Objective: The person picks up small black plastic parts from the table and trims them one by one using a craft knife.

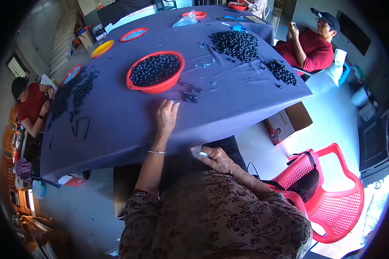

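Observation:
My left hand (166, 116) is over the near part of the table, just below a red plastic basket (155, 90) heaped with small, glossy, dark round pieces (155, 70). Its fingers are drawn together, with a small bluish spot at the tips that I cannot make out. Close by the fingertips lie several loose dark pieces (190, 96) on the cloth. Lower down, near my lap, my right hand (219, 160) is closed, and a small pale, shiny thing (203, 154) sticks out by its thumb. The kind of that thing is unclear.
A dark blue-grey cloth (129, 129) covers the table. Dark pieces lie in piles at right (234, 45) and left (75, 90). Farther back are red and yellow trays (103, 48). Co-workers sit at the left (32, 103) and right (307, 49). A red plastic chair (339, 207) stands right of me.

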The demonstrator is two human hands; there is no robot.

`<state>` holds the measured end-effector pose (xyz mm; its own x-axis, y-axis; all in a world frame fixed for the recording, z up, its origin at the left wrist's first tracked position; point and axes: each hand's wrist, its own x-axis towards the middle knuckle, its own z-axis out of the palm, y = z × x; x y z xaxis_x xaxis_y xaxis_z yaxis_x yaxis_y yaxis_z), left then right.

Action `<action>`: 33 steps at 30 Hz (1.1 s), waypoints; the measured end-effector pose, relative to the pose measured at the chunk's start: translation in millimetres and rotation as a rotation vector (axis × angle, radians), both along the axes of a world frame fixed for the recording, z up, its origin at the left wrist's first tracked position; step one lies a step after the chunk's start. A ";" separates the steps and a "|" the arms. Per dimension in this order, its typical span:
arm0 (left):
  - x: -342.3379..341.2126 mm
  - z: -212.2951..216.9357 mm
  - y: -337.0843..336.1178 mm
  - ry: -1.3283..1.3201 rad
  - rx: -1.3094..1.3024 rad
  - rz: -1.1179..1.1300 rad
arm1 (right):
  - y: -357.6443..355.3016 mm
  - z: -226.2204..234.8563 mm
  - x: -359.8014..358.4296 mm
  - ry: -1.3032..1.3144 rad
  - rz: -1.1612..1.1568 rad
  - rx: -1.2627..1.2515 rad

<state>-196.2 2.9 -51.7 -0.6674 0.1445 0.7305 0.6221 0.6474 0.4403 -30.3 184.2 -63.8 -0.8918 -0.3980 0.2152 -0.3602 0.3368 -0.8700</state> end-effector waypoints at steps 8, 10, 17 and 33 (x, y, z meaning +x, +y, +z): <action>-1.7 -1.1 0.2 0.032 -0.051 0.076 | -0.2 -16.5 -5.3 0.064 0.002 0.012; 1.0 1.3 1.8 -0.017 -0.089 0.051 | 2.5 -18.7 -5.7 0.058 0.008 0.007; 2.0 5.6 2.9 -0.045 -0.104 0.055 | 1.4 -12.1 -5.4 0.093 0.014 0.011; 3.2 2.7 1.0 -0.138 -0.112 0.095 | -2.0 -16.0 -4.0 0.069 -0.015 0.054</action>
